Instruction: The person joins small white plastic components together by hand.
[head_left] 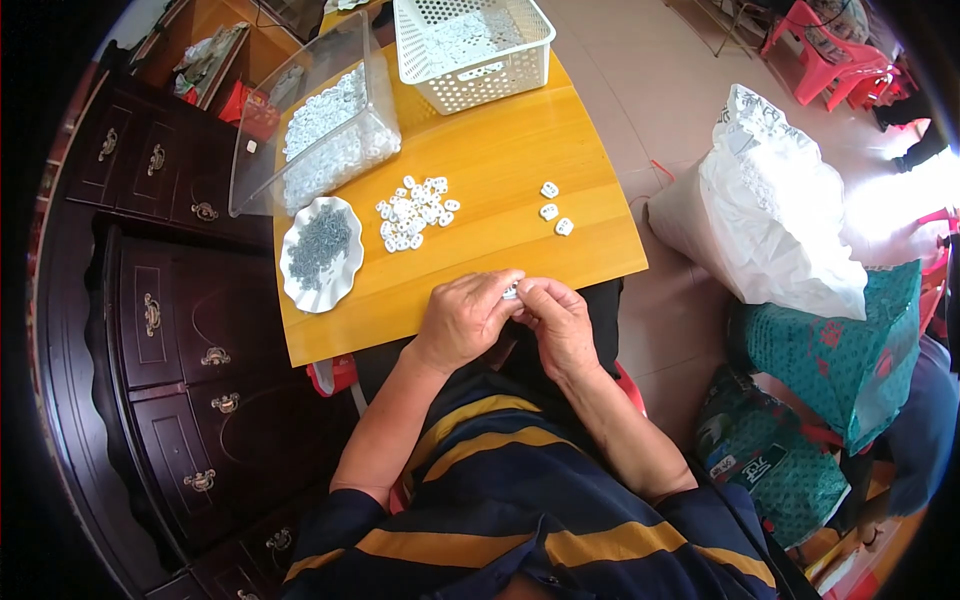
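Close to the table's near edge, my left hand (pixel 462 318) and my right hand (pixel 560 322) meet with fingertips pinched on one small white plastic piece (pixel 511 291). Fingers cover most of that piece, so its details are hard to make out. A loose pile of similar white pieces with dark holes (pixel 414 212) lies ahead and to the left. Three more white pieces (pixel 549 211) sit apart in a short row on the right. Left of the pile, a white wavy-rimmed plate (pixel 342 288) holds a heap of small grey metal bits, seemingly screws.
On the yellow wooden table (pixel 480 160) stand a clear plastic bin (pixel 370 140) and a white perforated basket (pixel 500 88), both with many small pale parts. Dark drawers (pixel 170 330) line the left. A large white sack (pixel 760 220) and green bags (pixel 840 340) stand right, near another person's arm (pixel 910 430).
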